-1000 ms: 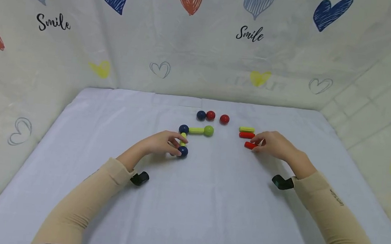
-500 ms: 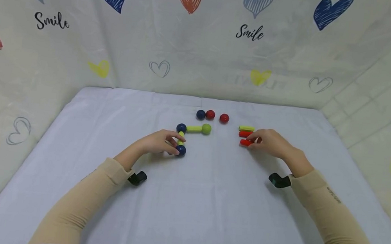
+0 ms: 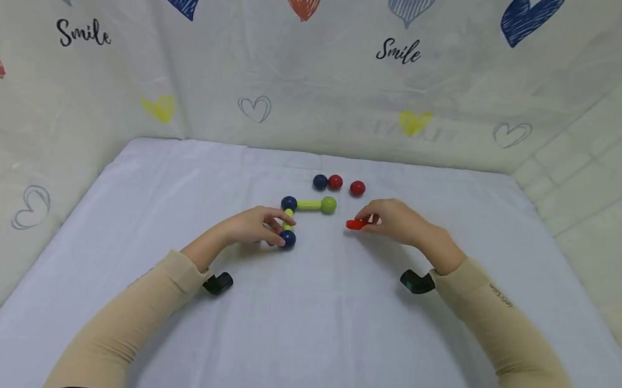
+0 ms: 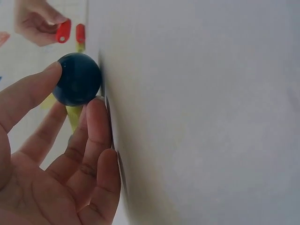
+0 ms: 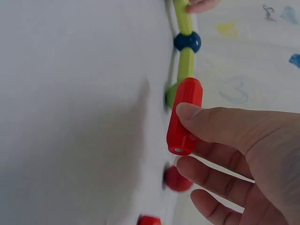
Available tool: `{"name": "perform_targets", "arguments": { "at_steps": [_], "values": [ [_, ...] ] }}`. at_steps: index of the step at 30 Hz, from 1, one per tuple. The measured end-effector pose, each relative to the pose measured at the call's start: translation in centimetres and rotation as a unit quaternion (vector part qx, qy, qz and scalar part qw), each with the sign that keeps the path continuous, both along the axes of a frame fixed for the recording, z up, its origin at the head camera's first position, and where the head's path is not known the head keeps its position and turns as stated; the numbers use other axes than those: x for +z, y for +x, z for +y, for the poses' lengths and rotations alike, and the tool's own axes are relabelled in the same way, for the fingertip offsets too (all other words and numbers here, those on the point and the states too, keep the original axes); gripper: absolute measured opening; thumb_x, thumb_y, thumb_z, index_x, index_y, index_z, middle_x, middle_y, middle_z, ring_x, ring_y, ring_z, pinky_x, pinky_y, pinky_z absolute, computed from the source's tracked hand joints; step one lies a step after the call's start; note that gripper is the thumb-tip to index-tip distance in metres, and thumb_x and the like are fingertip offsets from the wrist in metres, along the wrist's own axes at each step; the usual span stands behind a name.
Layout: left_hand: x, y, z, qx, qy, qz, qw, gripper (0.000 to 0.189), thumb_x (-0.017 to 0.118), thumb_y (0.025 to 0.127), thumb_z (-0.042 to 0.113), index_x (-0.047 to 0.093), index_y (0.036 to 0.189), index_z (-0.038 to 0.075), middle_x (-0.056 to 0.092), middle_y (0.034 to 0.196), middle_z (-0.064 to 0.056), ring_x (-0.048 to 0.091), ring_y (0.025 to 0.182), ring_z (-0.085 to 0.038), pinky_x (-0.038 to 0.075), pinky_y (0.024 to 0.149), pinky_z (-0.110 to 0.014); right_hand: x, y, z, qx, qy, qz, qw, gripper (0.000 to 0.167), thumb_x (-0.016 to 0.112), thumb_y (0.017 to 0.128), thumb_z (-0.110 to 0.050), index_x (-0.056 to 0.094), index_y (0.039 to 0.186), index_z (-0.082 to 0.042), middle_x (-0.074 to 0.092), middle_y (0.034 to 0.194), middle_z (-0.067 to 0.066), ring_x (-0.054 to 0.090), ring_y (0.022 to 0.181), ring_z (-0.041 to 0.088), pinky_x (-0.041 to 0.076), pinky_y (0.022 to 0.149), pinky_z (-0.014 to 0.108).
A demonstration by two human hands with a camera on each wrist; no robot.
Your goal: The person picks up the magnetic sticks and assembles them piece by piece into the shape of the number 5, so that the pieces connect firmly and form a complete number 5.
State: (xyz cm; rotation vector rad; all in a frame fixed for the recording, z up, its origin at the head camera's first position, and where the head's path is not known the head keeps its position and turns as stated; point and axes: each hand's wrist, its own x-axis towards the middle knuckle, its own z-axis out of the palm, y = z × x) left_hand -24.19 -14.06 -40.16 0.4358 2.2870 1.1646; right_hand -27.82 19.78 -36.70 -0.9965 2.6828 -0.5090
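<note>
In the head view my left hand [image 3: 252,224] pinches a dark blue ball [image 3: 288,239] at the near end of a ball-and-stick piece. Seen from the left wrist, thumb and fingers touch opposite sides of that ball [image 4: 78,78]. A yellow-green rod [image 3: 288,218] joins it to a second dark blue ball [image 3: 289,203]; another yellow-green rod [image 3: 308,205] leads on to a green ball [image 3: 329,205]. My right hand [image 3: 404,223] pinches a red rod [image 3: 355,224], just above the table. A hole shows in the end of this red rod [image 5: 183,117] in the right wrist view.
Behind the joined piece lie a loose dark blue ball [image 3: 320,182] and two red balls, one [image 3: 335,182] touching it and one [image 3: 357,188] apart. Another red rod [image 4: 80,33] shows in the left wrist view. A white cloth [image 3: 298,330] covers the table.
My right hand has drawn the red rod leftward, toward the joined piece, and now hides the spot of the other rods. My left hand keeps its hold on the blue ball.
</note>
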Motion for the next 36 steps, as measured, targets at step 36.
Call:
{"name": "perform_targets", "arguments": {
  "at_steps": [36],
  "values": [
    [-0.1, 0.1, 0.0, -0.001, -0.003, 0.015, 0.9999, 0.047, 0.073, 0.095, 0.015, 0.060, 0.141, 0.010, 0.066, 0.121, -0.016, 0.063, 0.093, -0.021, 0.045, 0.080, -0.033, -2.1, 2.1, -8.7, 0.086, -0.011, -0.008, 0.9962, 0.027, 0.080, 0.092, -0.016, 0.077, 0.118, -0.008, 0.073, 0.102, 0.002, 0.063, 0.088, 0.015, 0.054, 0.081, 0.028]
  ]
}}
